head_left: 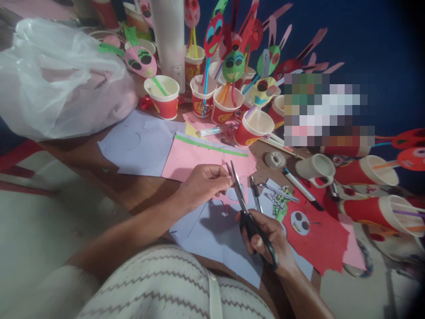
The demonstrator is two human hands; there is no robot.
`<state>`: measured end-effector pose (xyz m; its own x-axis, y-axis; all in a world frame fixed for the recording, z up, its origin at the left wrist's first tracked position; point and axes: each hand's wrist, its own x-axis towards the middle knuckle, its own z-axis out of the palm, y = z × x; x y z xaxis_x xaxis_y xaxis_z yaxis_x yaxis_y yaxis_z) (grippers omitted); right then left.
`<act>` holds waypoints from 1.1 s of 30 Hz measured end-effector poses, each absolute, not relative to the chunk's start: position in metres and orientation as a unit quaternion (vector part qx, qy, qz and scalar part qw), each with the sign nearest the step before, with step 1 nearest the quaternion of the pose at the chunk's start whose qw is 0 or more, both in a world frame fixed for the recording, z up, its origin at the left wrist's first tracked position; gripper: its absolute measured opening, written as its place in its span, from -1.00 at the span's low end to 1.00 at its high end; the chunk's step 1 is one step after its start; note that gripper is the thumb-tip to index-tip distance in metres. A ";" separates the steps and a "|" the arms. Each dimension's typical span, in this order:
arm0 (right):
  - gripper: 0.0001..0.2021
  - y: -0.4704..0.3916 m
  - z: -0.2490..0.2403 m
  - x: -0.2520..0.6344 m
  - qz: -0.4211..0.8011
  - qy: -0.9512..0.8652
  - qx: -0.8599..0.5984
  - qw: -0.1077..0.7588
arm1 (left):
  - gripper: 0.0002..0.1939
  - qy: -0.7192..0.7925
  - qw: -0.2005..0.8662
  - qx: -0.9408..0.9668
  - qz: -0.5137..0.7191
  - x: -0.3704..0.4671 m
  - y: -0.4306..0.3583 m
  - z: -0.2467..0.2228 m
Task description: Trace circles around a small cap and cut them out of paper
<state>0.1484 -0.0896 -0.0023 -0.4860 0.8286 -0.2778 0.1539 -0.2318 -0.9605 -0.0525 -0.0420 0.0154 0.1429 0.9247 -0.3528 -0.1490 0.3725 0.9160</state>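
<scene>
Dark blue wall (368, 40) stands behind a brown worktop (133, 192) carrying paper, cups and drawing tools. Right hand (265, 235): closed around the black handles of the scissors (245, 213); the blades point away from the body and stand slightly apart. Left hand (210, 184): fingertips drawn together in a narrow pinch on a pink cut piece (246, 192), immediately left of the blades. The scissors are located above a lower lavender sheet (226, 243), between the two hands. Forward of the left hand lies a pink sheet (195, 157) with a green strip (212, 145) along its far edge; it overlaps a second lavender sheet (142, 139) to its left. A black pen (255, 192) lies just beside the scissors, on their right. Further right are a blue-and-white marker (302, 188), a roll of tape (275, 159), a white mug (314, 167) and a red sheet (327, 241) bearing a white face cutout (300, 222). Red-and-white paper cups (254, 129) holding straws with paper faces stand across the rear. A white plastic bag (63, 84) occupies the far left.
</scene>
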 end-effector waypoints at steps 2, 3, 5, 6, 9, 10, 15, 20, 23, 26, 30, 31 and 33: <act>-0.50 -0.089 -0.003 0.149 0.654 -0.561 -0.434 0.263 | -0.86 0.513 0.654 0.382 0.405 -0.053 -0.041 0.016; -0.50 -0.089 -0.004 0.149 0.654 -0.561 -0.434 0.263 | -0.86 0.513 0.654 0.383 0.402 -0.054 -0.041 0.016; -0.51 -0.089 -0.003 0.149 0.654 -0.562 -0.435 0.258 | -0.85 0.509 0.657 0.387 0.399 -0.054 -0.041 0.017; -0.50 -0.088 -0.003 0.149 0.655 -0.563 -0.435 0.255 | -0.85 0.505 0.660 0.389 0.397 -0.055 -0.041 0.017; -0.49 -0.087 0.002 0.150 0.659 -0.569 -0.429 0.240 | -0.85 0.498 0.665 0.393 0.393 -0.056 -0.041 0.016; -0.49 -0.086 0.003 0.151 0.663 -0.571 -0.425 0.233 | -0.85 0.498 0.666 0.394 0.391 -0.057 -0.040 0.016; -0.46 -0.084 0.008 0.152 0.678 -0.573 -0.410 0.209 | -0.86 0.496 0.677 0.394 0.375 -0.060 -0.038 0.018; -0.47 -0.085 0.005 0.154 0.673 -0.585 -0.405 0.201 | -0.84 0.495 0.686 0.396 0.357 -0.061 -0.037 0.021; -0.49 -0.084 0.004 0.154 0.669 -0.588 -0.406 0.204 | -0.84 0.493 0.689 0.398 0.353 -0.063 -0.037 0.022; -0.51 -0.084 0.004 0.154 0.672 -0.583 -0.408 0.205 | -0.85 0.493 0.693 0.396 0.347 -0.064 -0.037 0.022; -0.52 -0.085 0.002 0.156 0.677 -0.571 -0.413 0.215 | -0.84 0.485 0.699 0.396 0.345 -0.065 -0.036 0.021; -0.52 -0.085 0.002 0.156 0.677 -0.567 -0.415 0.218 | -0.84 0.482 0.700 0.397 0.347 -0.065 -0.036 0.021; -0.53 -0.086 0.002 0.156 0.679 -0.562 -0.417 0.221 | -0.83 0.477 0.698 0.400 0.354 -0.065 -0.036 0.021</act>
<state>0.1559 -0.0857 0.0016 -0.5545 0.7689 -0.3183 0.1693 -0.2703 -0.9478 -0.0653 -0.0359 0.0212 0.2950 0.8756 -0.3825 -0.1133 0.4295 0.8959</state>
